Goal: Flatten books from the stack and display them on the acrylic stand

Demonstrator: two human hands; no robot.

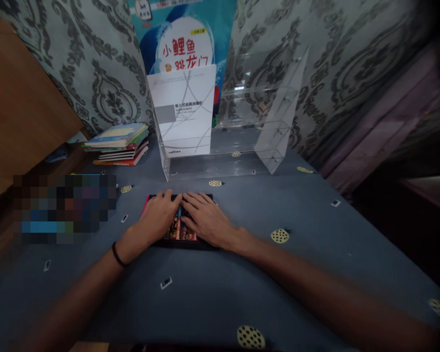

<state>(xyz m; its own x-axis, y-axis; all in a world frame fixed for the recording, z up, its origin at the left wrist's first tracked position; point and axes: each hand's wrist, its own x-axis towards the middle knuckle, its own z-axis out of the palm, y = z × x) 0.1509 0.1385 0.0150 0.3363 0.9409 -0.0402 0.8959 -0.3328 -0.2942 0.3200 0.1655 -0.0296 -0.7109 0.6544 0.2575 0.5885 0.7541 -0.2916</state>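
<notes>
A dark book [188,234] with small colourful pictures and a pink left edge lies flat on the patterned tabletop. My left hand [160,215], with a black band on its wrist, rests palm down over the book's left part. Across the right part lies my right hand [207,221], its fingers stretched toward the far edge. Both hands are open and touch the book from above, thumbs toward the middle. They hide much of its cover, so its title cannot be read.
Behind the book stands a clear acrylic rack [275,132] holding a white booklet [190,127] and a taller blue picture book [225,29]. A stack of books [121,142] lies at the back left. In front of it is a blurred-out patch [66,208].
</notes>
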